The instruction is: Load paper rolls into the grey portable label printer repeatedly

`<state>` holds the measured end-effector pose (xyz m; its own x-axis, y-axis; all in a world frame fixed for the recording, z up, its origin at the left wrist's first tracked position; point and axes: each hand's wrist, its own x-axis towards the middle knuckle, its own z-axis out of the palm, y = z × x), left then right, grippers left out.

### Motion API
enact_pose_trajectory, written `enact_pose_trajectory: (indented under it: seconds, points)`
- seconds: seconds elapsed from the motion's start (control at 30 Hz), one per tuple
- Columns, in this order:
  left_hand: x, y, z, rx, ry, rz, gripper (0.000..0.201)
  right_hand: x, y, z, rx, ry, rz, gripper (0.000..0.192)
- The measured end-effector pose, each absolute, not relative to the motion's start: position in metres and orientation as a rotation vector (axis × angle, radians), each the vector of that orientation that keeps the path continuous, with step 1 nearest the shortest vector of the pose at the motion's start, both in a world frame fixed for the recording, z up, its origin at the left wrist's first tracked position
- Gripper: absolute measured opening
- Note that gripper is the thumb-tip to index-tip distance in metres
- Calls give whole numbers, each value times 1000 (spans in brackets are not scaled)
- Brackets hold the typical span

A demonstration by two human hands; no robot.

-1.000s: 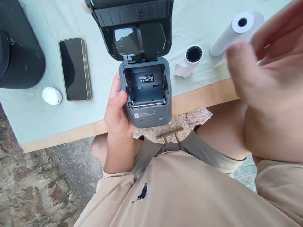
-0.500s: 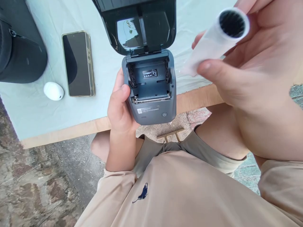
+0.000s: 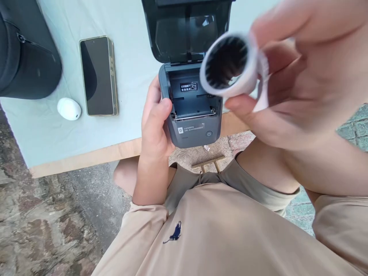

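A small dark grey label printer (image 3: 192, 132) is gripped along its left side by my left hand (image 3: 156, 126), thumb at the rim. Its glossy black lid (image 3: 186, 34) stands raised, and the paper bay (image 3: 191, 101) shows no roll inside. Between the thumb and fingers of my right hand (image 3: 304, 84) is a white label roll (image 3: 244, 86) with a dark, ridged hollow core. The roll hangs above the bay's right edge, its core end facing me and a loose strip curling at its right. It hides the upper right corner of the bay.
Left of the printer, a smartphone (image 3: 99, 76) lies on the pale cloth (image 3: 129, 46), with a white oval earbud case (image 3: 69, 109) beside it. A black zippered bag (image 3: 28, 57) stands at the far left. The table's wooden edge (image 3: 86, 157) runs in front of my knees.
My right hand has brought the roll leftward over the printer and turned its hollow end more toward me. The printer, in my left hand, has shifted slightly right.
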<state>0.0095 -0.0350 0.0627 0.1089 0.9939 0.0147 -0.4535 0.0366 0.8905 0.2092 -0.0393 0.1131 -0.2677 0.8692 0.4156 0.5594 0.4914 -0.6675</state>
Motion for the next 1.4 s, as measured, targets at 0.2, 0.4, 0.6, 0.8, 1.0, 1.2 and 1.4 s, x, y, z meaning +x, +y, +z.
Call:
enact_pose_trajectory:
  seconds: [0.2,0.4,0.6,0.8,1.0,1.2,1.4]
  points:
    - [7,-35,67,924,828,1314,31,186,-33,129,-1210,-2056,341,32]
    - [7,-34,62,944,761,1299,28,184,-25,126,-1397,-2259,305,31]
    - [7,-34,62,944,737,1284,35,184,-27,124,-1502,-2147,242,48]
    - [8,-38,74,869,756,1244,31,180,-28,143,-1724,-2272,380,38]
    - [12,-38,79,868,805,1243,34,173,-17,154,-1825,-2281,539,28]
    - [10,-38,79,869,785,1223,27,176,-22,152,-1524,-2396,566,44]
    - [-6,-23,38,1119,703,1253,57,194,-34,125,-1060,-2360,622,42]
